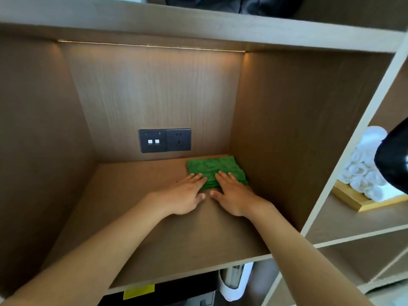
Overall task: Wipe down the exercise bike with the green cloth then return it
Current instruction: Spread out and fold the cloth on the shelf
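The green cloth [215, 170] lies folded into a neat, flat rectangle, several layers thick at its near edge, its weave bright and slightly mottled. It sits just right of the frame's centre, on the wooden shelf [154, 235], tucked into the back right corner of the cubby close to the side wall. Both hands reach in from the bottom of the frame, side by side and nearly touching at the thumbs. The left hand [187, 196] lies flat, fingers straight and together, their tips resting on the cloth's near left edge. The right hand [234, 195] is likewise flat and spread, its fingertips pressing on the near right part of the cloth, palm on the shelf. Neither hand curls around anything. A dark socket plate [165, 140] sits on the back panel, left of the cloth.
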Demonstrator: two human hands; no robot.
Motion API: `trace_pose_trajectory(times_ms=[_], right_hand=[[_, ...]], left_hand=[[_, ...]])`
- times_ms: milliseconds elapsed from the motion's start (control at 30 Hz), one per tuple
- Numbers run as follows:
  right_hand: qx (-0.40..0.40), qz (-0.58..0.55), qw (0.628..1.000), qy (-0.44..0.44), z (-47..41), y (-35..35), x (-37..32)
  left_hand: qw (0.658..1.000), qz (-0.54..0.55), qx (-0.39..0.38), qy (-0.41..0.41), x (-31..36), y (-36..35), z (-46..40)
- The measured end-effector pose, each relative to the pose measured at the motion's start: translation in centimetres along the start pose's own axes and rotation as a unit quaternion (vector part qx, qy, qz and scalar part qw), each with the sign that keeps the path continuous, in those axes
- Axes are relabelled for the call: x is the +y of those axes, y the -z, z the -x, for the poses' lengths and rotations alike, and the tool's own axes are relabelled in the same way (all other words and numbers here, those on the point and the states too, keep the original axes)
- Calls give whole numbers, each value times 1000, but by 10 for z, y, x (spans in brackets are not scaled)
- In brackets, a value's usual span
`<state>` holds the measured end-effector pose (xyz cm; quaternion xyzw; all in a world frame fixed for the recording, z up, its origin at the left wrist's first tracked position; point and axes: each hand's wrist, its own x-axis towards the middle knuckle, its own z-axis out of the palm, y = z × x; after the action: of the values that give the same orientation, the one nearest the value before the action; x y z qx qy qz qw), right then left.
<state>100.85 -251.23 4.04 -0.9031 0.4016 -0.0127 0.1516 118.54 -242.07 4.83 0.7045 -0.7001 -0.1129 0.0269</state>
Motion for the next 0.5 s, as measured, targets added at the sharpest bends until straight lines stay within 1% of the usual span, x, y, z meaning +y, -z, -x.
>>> trace_pose_trajectory(times_ms=[100,233,500], right_hand=[[8,-17,1000,-18,-19,2,1],[44,-15,999,-18,-31,-2,8],[75,-26,997,-5,-38,-8,15]], left_hand=[[1000,1,16,2,-7,1,-19],[999,15,48,4,-13,-7,-27],[997,16,78,-2,-18,-7,-26]])
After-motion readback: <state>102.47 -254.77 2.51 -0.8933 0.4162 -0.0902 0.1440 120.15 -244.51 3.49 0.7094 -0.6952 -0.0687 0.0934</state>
